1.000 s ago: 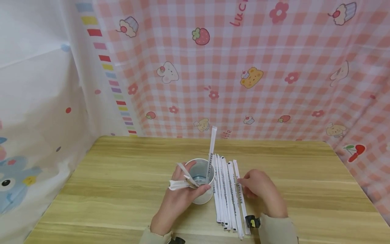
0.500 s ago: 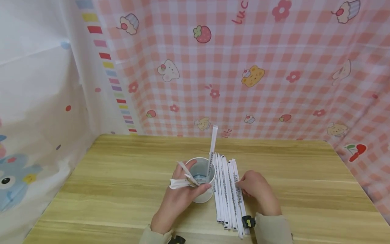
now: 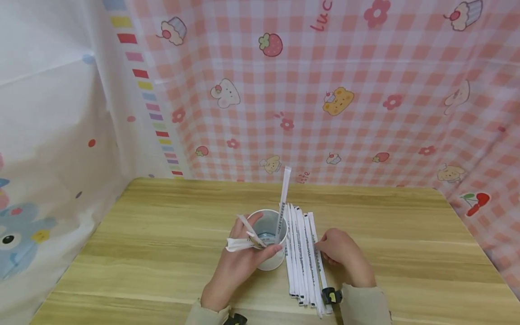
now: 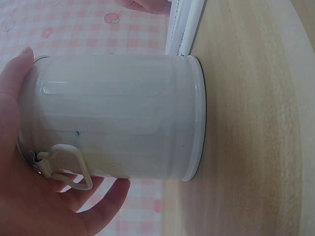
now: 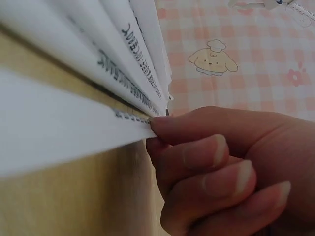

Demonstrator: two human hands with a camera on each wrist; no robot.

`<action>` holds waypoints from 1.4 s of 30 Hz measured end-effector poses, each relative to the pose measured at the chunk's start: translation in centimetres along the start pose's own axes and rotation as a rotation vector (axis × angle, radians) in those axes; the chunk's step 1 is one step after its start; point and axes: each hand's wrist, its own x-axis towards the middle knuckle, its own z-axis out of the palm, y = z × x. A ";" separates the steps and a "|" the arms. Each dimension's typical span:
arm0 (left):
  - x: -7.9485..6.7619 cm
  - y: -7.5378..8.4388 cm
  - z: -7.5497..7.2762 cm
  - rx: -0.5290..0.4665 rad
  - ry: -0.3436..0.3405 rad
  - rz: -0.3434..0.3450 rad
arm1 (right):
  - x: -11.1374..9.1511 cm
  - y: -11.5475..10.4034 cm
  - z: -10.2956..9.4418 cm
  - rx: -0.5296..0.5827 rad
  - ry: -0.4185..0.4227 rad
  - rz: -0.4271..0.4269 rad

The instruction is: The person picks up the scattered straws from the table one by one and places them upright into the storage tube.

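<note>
My left hand (image 3: pixel 239 268) holds a white metal bucket (image 4: pixel 113 113) round its upper part, thumb on the near side of the rim. The bucket stands upright on the table, and a small handle shows on its side in the left wrist view. One paper-wrapped straw (image 3: pixel 285 187) leans up out of it, and crumpled white paper pieces (image 3: pixel 238 245) stick out over the left rim. To its right lies a row of paper-wrapped straws (image 3: pixel 300 257) with dark print. My right hand (image 3: pixel 345 253) pinches the outermost paper-wrapped straw (image 5: pixel 74 123) between thumb and index finger, other fingers curled.
The wooden table (image 3: pixel 162 225) carries the bucket and straws. A pink checked cloth (image 3: pixel 300 67) hangs behind its far edge, and a white printed cloth (image 3: pixel 53 113) on the left. Black wrist straps (image 3: pixel 331 295) sit at both cuffs.
My right hand has shifted slightly left, bringing the outermost straw closer to the row. My left hand stays on the bucket. The head view has tilted a little.
</note>
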 end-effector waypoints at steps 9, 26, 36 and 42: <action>-0.2 -0.1 -0.1 -0.020 -0.003 -0.011 | -0.8 -0.3 -1.3 0.026 0.053 -0.057; -0.2 0.1 -0.1 -0.029 -0.002 -0.016 | -3.8 -2.9 -4.7 0.041 0.310 -0.241; -0.2 0.2 -0.2 -0.046 -0.001 -0.012 | -5.3 -4.1 -5.2 0.066 0.486 -0.430; -0.1 0.1 -0.1 -0.031 -0.011 -0.018 | -6.0 -4.7 -5.3 0.071 0.608 -0.559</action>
